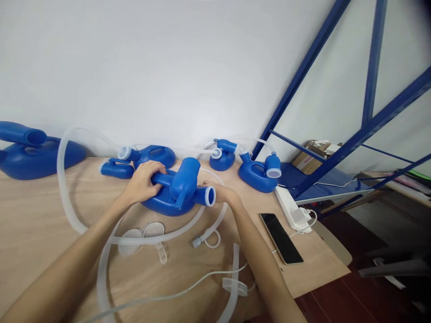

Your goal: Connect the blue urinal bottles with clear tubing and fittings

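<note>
My left hand [145,181] is wrapped round the handle of a large blue plastic bottle [168,202]. A smaller blue piece [184,181] lies across the top of that bottle, whose white-rimmed neck points right. Behind the neck is my right hand [218,194], its fingers mostly hidden by the blue parts. Below, translucent tubing [161,239] curves across the table, passing over round clear caps [154,229]. A grey connector [197,242] ends one tube near the middle.
More blue bottles [257,177] stand along the wall, with a large one [43,159] at far left. A phone [281,237] and a white power strip [289,206] lie at right. Blue shelving [303,80] rises beyond the table's right edge.
</note>
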Demonstrator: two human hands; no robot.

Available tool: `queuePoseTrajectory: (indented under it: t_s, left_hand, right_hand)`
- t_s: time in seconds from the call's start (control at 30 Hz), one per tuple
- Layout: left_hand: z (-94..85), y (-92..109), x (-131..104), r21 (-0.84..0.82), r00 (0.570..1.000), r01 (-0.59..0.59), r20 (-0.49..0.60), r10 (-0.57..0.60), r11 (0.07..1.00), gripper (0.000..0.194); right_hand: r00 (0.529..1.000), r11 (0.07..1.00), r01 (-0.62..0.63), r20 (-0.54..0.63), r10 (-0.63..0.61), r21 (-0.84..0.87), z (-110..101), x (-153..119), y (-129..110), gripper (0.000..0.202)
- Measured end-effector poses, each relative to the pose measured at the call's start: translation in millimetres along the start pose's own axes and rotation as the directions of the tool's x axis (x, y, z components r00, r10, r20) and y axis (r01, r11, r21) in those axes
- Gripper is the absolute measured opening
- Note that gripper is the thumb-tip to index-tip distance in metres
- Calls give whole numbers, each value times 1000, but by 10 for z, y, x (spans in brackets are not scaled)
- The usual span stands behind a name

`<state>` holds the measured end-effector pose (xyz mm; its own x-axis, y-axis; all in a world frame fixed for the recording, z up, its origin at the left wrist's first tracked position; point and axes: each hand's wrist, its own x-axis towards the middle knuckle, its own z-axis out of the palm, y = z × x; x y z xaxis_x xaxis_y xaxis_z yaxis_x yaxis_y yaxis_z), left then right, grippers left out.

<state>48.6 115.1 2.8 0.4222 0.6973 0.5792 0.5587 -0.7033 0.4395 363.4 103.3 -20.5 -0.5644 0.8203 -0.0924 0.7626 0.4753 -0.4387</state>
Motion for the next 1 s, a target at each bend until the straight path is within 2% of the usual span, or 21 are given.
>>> queuePoseTrajectory:
  t_s: [0.2, 0.27, 0.33, 0.4, 0.5, 0.6, 0.67, 0.77, 0.87, 1.0]
  left_hand:
    - [481, 51, 148, -73, 993, -82, 84, 88, 994, 25]
    - [573, 64, 193, -88, 986, -95, 127, 106, 992, 25]
    - [608, 33, 219, -102, 980, -98, 165, 114, 990, 25]
    - [596, -54, 229, -113, 973, -91, 201, 112, 989, 25]
    - [536, -246, 229, -133, 941, -28, 331, 71, 991, 33]
    - [486, -374, 234, -109, 898, 19, 439, 31, 994, 41]
    - [471, -361, 237, -24, 915, -3, 404, 13, 1000, 38]
    - [470, -217, 224, 144, 962, 25, 264, -62, 989, 36]
    - [477, -79, 207, 238, 964, 152, 177, -197, 959, 40]
    - [389, -105, 249, 187, 939, 209, 237, -251, 960, 34]
  right_hand:
    - [993, 993, -116, -31, 115, -13, -354, -264, 256, 36]
    - [983, 986, -167, -78, 166, -7, -441, -354, 294, 41]
    - [968, 981, -177, -166, 189, 83, -525, -441, 284, 52]
    - [943, 952, -96, -280, 181, 292, -590, -500, 218, 54]
    - [905, 776, 142, -399, 150, 614, -614, -478, 39, 46]
    - [871, 629, 307, -477, 116, 714, -543, -331, -158, 39]
    - [833, 610, 369, -540, 117, 701, -463, -209, -254, 38]
    - [801, 641, 364, -579, 156, 676, -345, -75, -317, 44]
    - [835, 720, 279, -531, 144, 635, -270, -33, -311, 46]
    - [901, 726, 228, -423, 95, 649, -237, -55, -279, 35]
